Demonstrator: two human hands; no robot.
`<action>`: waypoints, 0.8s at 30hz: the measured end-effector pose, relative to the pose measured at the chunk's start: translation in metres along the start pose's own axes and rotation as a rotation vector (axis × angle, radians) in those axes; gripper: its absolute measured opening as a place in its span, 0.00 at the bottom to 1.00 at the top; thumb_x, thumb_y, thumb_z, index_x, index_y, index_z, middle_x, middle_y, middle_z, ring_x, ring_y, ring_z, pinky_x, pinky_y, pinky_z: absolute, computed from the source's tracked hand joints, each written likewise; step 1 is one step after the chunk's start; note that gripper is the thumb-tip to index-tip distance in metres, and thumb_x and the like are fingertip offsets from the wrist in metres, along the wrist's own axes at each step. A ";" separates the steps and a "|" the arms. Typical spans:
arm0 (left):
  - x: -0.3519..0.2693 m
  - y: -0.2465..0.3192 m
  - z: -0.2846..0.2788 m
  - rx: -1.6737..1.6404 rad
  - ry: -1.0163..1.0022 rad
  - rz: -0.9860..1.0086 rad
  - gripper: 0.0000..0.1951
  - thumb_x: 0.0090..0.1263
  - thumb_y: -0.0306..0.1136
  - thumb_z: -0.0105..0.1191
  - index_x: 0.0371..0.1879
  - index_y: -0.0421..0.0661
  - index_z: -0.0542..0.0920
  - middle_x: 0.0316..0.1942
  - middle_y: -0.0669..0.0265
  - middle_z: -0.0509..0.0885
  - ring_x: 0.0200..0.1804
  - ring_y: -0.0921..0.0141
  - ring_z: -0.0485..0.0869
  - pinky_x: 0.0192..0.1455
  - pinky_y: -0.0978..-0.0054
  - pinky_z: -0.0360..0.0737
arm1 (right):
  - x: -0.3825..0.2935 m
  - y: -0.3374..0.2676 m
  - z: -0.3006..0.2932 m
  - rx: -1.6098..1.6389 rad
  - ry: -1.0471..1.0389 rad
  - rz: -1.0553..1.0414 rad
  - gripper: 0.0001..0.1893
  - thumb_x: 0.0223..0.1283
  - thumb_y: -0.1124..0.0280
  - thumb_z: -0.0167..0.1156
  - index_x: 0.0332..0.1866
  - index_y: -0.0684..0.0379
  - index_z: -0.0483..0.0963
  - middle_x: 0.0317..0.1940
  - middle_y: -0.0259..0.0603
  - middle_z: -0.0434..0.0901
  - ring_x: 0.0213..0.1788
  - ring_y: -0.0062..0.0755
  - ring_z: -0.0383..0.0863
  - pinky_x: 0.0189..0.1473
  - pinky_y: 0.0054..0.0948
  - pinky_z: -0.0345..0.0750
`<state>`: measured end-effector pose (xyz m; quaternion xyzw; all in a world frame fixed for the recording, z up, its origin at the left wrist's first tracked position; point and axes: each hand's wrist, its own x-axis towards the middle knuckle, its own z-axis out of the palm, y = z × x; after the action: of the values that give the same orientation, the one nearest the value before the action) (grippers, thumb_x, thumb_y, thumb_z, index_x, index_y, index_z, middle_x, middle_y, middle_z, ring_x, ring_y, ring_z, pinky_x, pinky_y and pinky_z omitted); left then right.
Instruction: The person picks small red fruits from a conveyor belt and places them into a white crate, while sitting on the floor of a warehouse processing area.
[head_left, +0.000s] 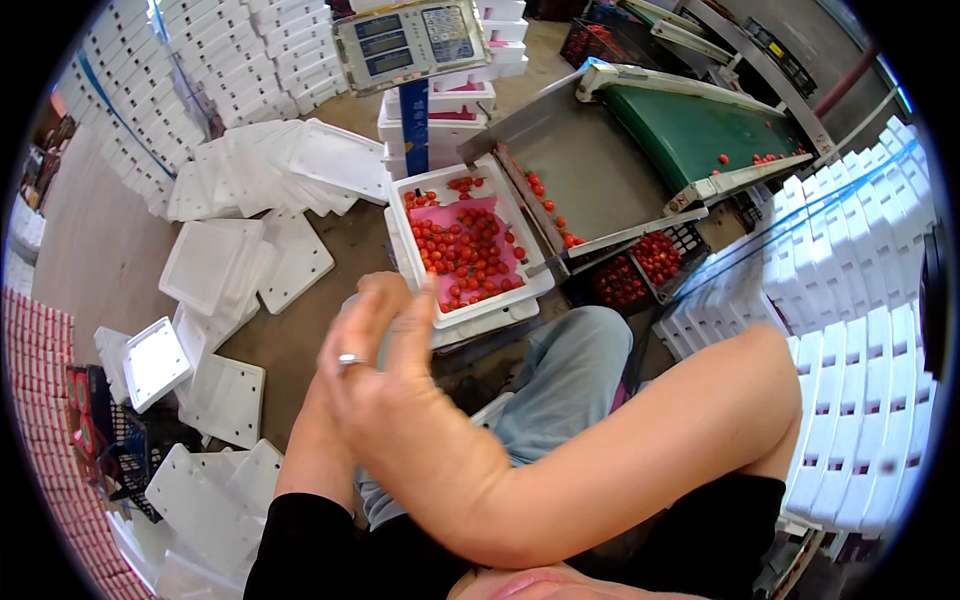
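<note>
My right hand (397, 397), with a ring on one finger, reaches across my body over my left forearm. Its fingers are spread and somewhat blurred, and no object shows in it. Behind it, my left hand (386, 289) is partly hidden, so its grasp is unclear. Both are at the near left of a white foam box (487, 309). Inside that box, small red tomatoes (480, 240), probably cherry tomatoes, lie on a pink sheet (456, 214). The box rests on another white piece, beside the blue post (415, 127) of a digital scale (412, 41).
Right of the box, a metal tray (600, 157) meets a green conveyor belt (667, 131). Below stands a dark crate (686, 240) of tomatoes. White lids (210, 262) litter the floor at left. Stacked foam boxes rise at right (847, 420) and back left (217, 60).
</note>
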<state>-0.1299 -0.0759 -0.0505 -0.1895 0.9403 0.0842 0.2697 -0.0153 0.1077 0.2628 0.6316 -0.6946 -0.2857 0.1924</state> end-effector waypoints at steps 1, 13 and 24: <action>-0.006 -0.017 0.006 0.001 -0.011 -0.028 0.18 0.61 0.40 0.56 0.46 0.45 0.89 0.52 0.55 0.88 0.56 0.57 0.87 0.59 0.58 0.80 | -0.005 0.002 0.005 0.119 0.032 -0.030 0.25 0.63 0.60 0.59 0.62 0.62 0.76 0.56 0.56 0.78 0.62 0.57 0.75 0.53 0.69 0.79; 0.013 -0.054 -0.008 -0.168 -0.242 0.233 0.24 0.59 0.48 0.61 0.48 0.44 0.89 0.53 0.52 0.88 0.56 0.57 0.86 0.59 0.61 0.80 | -0.094 0.039 0.300 0.596 -0.599 0.464 0.20 0.65 0.55 0.60 0.48 0.62 0.82 0.50 0.53 0.84 0.52 0.54 0.84 0.55 0.47 0.79; 0.059 -0.122 0.001 -0.128 -0.583 0.005 0.34 0.57 0.55 0.67 0.61 0.47 0.83 0.66 0.56 0.79 0.64 0.57 0.80 0.66 0.59 0.76 | -0.073 0.047 0.417 1.441 -0.789 0.652 0.31 0.63 0.41 0.61 0.54 0.62 0.83 0.52 0.51 0.85 0.51 0.46 0.86 0.52 0.43 0.83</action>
<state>-0.1260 -0.2058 -0.0900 -0.1716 0.8164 0.1952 0.5158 -0.3034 0.2452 -0.0183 0.2252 -0.8673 0.0935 -0.4341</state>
